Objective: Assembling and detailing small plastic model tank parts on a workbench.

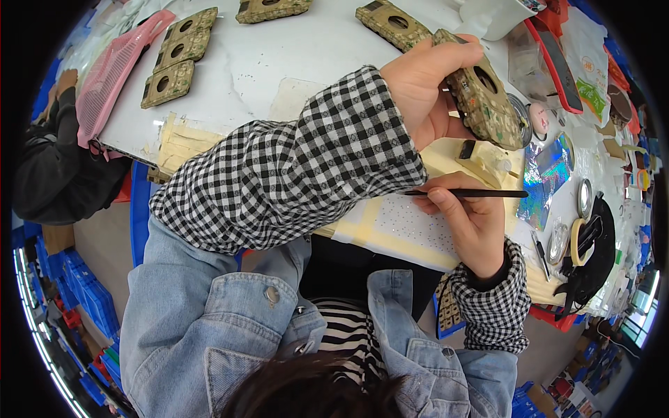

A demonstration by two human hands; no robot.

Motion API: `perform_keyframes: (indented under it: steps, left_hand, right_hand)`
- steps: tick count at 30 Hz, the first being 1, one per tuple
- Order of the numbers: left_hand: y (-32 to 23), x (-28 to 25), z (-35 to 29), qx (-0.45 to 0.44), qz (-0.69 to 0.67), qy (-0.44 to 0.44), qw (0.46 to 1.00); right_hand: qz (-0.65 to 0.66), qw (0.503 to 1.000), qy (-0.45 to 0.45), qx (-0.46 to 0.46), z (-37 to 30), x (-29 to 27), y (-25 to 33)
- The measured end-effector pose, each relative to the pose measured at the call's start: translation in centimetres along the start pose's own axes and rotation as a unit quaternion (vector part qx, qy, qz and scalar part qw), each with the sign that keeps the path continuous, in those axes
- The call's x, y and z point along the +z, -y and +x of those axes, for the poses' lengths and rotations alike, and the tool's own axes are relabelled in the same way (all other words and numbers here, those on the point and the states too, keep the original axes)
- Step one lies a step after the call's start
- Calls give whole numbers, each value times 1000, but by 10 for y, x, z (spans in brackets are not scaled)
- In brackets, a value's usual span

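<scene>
The person's left hand (421,87) grips a camouflage-patterned case (493,111), thumb on its upper end, holding it tilted above the table, up and ahead of the right hand (477,226). The right hand pinches a slim black tool (488,193) between thumb and fingers, over a white sheet (411,223) scattered with small dots. Beyond, a similar camouflage piece (380,17) lies near the held case. To the right, a clear plastic bag (589,45) carries orange and green printing; an iridescent packet (547,174) lies nearer.
</scene>
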State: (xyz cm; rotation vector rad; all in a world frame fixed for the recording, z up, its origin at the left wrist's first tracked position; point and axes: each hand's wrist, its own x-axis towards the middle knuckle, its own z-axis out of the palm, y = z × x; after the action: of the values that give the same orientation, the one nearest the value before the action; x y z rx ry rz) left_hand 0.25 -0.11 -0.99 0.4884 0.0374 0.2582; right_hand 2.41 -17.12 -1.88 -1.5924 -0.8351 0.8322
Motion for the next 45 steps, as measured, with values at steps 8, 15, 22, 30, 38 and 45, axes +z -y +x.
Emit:
perform_keyframes:
  steps: [8,15,22,30,38,45]
  left_hand:
    - [-2,0,0,-4,23,4,1000]
    - [-2,0,0,-8,29,4,1000]
    - [0,-1,1,-1,29,2,1000]
    - [-1,0,0,-8,30,1,1000]
    - [-2,0,0,0,18,5,1000]
    - [-1,0,0,1,6,12,1000]
  right_hand:
    - [-6,1000,3,-2,0,0,0]
    - [0,1000,-5,-4,0,-1,-2]
    - [6,1000,-5,7,0,0,0]
    - [20,1000,-14,8,1,0,1]
    - [23,1000,-11,17,2,0,3]
    - [23,999,-15,23,1,-1,3]
